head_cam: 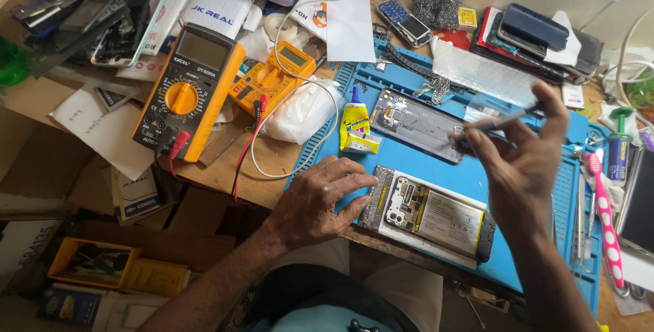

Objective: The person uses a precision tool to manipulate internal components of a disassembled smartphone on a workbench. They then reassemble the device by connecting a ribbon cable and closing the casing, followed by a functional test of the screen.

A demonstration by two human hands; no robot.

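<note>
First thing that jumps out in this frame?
The opened phone with exposed battery and circuit board on the blue silicone work mat, steadied at its end by the left hand. Above it, the right hand pinches thin metal tweezers. Far left, a big yellow multimeter.

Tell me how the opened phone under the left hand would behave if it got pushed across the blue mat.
The opened phone lies flat and looks rigid, so it would probably slide rather than tip or roll. Its exposed board and battery suggest it is fragile. The left hand touches one end, which likely steadies it on the blue mat.
</note>
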